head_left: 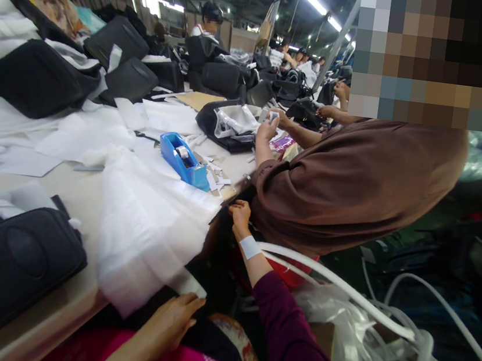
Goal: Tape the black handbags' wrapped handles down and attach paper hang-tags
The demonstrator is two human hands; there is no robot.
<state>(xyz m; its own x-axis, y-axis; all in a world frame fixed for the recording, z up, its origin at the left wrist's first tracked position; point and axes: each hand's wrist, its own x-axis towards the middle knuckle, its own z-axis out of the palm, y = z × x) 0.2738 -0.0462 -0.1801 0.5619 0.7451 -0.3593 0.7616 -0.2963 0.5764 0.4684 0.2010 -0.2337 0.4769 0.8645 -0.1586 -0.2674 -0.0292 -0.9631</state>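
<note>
A thin, soft white sheet (152, 222) drapes over the table's front edge, its lower part hanging towards my lap. My left hand (170, 324) is low by the hanging sheet, fingers together on a stiffer-looking white piece (188, 283). At the table edge, my right hand (240, 217) has its fingers pinched by a narrow dark edge beside the sheet; what they hold is too small to make out. A strip of white tape (250, 248) is round my right wrist. Just beyond the sheet sits a blue tape dispenser (184, 162) with small white scraps (219, 179) beside it.
A black bag (15, 261) lies at the near left of the table (77, 189), and more black bags (38, 76) are behind. At right, a co-worker in brown (355, 177) handles an open black bag (226, 123). White tubing (343, 281) and clear plastic (338, 315) lie below.
</note>
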